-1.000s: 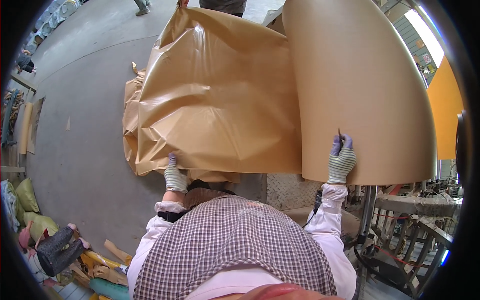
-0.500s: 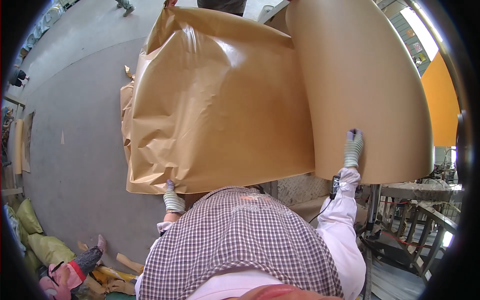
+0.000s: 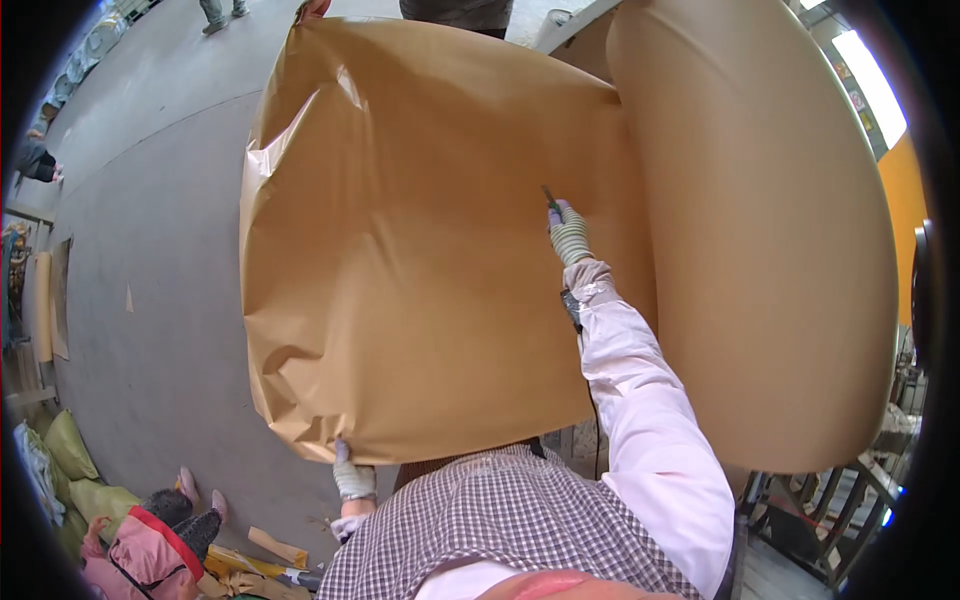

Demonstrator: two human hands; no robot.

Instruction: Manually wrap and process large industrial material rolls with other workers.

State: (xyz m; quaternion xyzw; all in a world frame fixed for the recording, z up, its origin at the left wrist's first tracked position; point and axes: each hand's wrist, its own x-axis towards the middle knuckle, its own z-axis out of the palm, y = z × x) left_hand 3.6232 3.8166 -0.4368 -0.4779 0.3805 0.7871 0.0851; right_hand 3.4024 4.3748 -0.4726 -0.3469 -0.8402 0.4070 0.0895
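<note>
A wide sheet of brown paper point(image 3: 450, 300) stretches out in front of me from a big roll of brown paper point(image 3: 760, 250) on the right. At the sheet's near left corner, my left hand point(image 3: 354, 476), in a white-and-grey work glove, is closed on the paper's edge. My right hand point(image 3: 567, 232), gloved in the same way, is above the sheet near the roll. It grips a small knife point(image 3: 549, 196) with a greenish handle, its thin blade pointing away from me. Whether the blade touches the paper I cannot tell.
Another person's hand point(image 3: 313, 9) holds the sheet's far left corner. A person in pink point(image 3: 150, 550) is at the lower left, near green sacks point(image 3: 68, 447). A metal frame point(image 3: 820, 520) stands below the roll. Grey floor point(image 3: 150, 260) lies to the left.
My right hand has moved left off the roll to over the sheet, and the knife now shows in it. My left hand and the near corner have come closer to me; the sheet is smoother.
</note>
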